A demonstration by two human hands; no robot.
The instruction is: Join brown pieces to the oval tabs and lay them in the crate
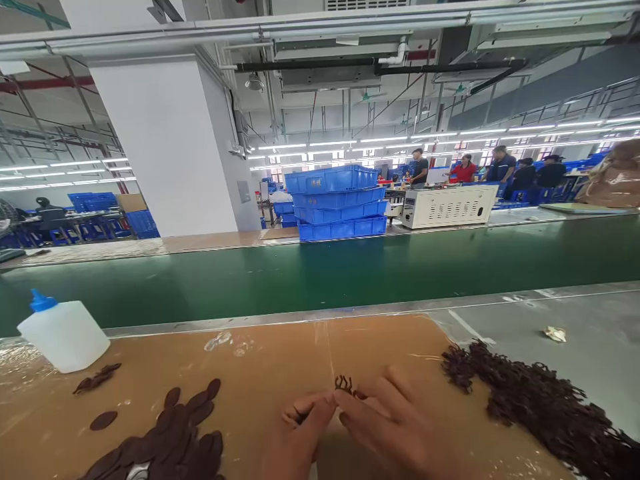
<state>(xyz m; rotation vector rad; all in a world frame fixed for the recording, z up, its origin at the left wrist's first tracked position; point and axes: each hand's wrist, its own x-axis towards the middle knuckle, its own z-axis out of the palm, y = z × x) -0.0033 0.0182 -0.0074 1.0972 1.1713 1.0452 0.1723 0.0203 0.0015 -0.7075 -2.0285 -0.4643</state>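
Both hands meet low in the middle of the view, above the brown table covering (280, 347). A small dark brown piece with curled prongs (343, 383) sticks up between the fingertips. My left hand (306, 430) pinches it from the left with thumb and forefinger. From the right, my right hand (385, 413) closes its fingertips on the same piece; its outer edge is slightly blurred. Flat dark brown ovals (170, 433) lie heaped to the left, with one single oval (103, 420) apart. To the right spreads a long pile of curly dark brown pieces (540, 400).
A white bottle with a blue cap (66, 335) stands at the left. Beyond the table runs a green belt (320, 280), with stacked blue crates (340, 203) and a cream machine (450, 207) behind it. Several people are in the background. Crumpled scrap (555, 334) lies at the right.
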